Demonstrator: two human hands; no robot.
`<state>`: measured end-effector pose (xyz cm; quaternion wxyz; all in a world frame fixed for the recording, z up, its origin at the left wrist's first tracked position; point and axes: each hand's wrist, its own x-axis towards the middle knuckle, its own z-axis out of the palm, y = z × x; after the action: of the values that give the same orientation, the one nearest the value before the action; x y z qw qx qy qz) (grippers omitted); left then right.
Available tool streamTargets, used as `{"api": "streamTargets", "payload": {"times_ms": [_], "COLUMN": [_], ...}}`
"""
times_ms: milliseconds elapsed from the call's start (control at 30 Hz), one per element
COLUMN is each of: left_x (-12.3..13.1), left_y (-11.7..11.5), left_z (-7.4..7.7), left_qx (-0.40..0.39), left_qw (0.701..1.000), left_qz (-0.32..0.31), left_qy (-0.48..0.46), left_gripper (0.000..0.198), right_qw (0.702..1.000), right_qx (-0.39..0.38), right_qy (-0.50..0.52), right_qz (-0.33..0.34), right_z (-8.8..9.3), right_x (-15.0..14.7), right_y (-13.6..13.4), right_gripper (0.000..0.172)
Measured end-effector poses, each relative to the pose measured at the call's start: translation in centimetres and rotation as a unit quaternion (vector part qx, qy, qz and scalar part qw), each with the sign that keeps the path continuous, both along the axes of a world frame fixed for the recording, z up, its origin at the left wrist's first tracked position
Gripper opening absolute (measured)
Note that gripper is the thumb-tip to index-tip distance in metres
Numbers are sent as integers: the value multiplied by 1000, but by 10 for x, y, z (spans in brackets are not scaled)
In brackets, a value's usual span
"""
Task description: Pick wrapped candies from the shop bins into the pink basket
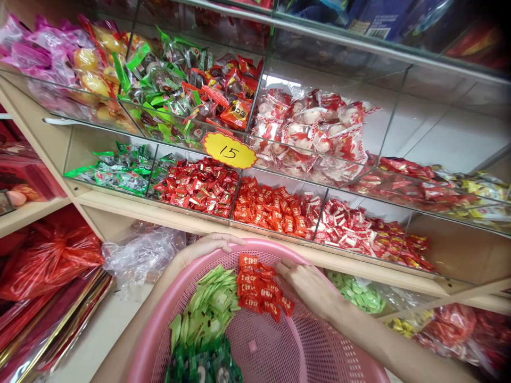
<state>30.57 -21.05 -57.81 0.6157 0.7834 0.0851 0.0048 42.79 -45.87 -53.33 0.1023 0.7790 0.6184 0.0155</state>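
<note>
A pink plastic basket (265, 246) with mesh walls is in the lower middle of the head view. My left hand (205, 247) is closed over its far rim. Inside the basket, my right hand (297, 279) reaches in from the right, fingers stretched toward the red candy packets (259, 287) and touching their right edge; it appears to hold nothing. Those packets lie in rows against the far wall. Left of them is a heap of light green packets (209, 303), with dark green packets (203, 361) nearer me. Part of the mesh bottom shows to the right.
Beyond the basket stands a wooden shelf (195, 221) with clear bins of wrapped candies. Matching red packets (269, 206) fill one lower bin. A yellow price tag (230, 151) reads 15. Below are a clear plastic bag (143, 255) and a red bag (51, 260).
</note>
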Motion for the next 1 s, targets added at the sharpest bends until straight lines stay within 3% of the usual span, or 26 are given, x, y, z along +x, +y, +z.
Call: {"api": "streamTargets", "payload": {"times_ms": [200,433,600,700,800,1000], "left_x": [2,2,1,1,1,0], "left_y": [3,0,1,2,0,-2], "left_z": [-6,-1,-3,-3,-1,0], "left_qx": [-2,6,-3,-5,4,-7], "left_qw": [1000,1000,1000,1000,1000,1000], "left_qz": [-20,-18,-14,-12,-10,-9], "left_qy": [-17,-8,-6,-7,-7,-9], "left_gripper": [40,39,41,41,40,40], "right_qw": [999,992,992,997,999,999], "right_qx": [5,-45,-64,-32,3,-27], "right_qy": [8,-121,-112,-67,-23,-2], "right_qz": [-38,-8,16,31,31,-44], "right_z": [9,-15,-24,-28,-21,1], "right_x": [-5,-6,-10,-9,-4,-7], "right_y": [-23,-33,-34,-38,-32,10], "right_gripper": [11,14,29,22,4,13]}}
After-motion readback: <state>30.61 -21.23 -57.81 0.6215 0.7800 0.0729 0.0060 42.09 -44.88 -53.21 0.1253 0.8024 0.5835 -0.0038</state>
